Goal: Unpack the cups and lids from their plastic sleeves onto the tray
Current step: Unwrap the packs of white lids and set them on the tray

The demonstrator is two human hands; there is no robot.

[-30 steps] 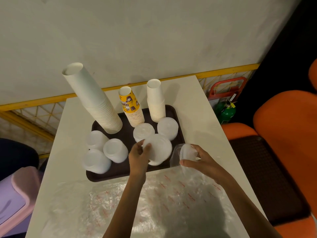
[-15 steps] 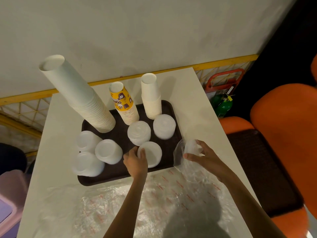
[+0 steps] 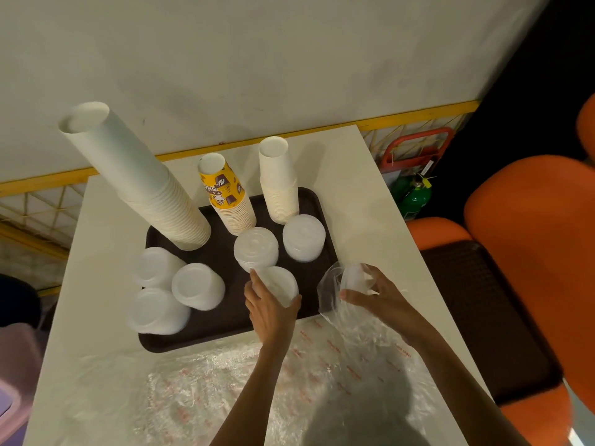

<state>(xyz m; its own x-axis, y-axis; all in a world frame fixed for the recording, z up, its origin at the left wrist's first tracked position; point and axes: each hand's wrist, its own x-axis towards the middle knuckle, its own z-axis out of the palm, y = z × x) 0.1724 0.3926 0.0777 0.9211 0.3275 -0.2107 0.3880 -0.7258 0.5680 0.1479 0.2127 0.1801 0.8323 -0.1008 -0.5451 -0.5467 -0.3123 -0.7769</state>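
Head view: left hand [image 3: 272,309] fingers grip lids [image 3: 280,284] near tray [image 3: 199,326] edge; right hand [image 3: 383,297] pinches sleeve [image 3: 335,284].

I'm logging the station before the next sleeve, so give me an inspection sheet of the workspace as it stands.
Surface: white table, crinkled clear plastic sheet at the near end.
Job's things: dark brown tray holds three upright paper cup stacks, the tallest leaning, and six white lid stacks.
Clutter: nothing seen.
Hands: left hand on the white lid stack at the tray's near edge; right hand grips lids in a clear plastic sleeve.
Cables: nothing seen.
Surroundings: orange chairs, green cylinder.
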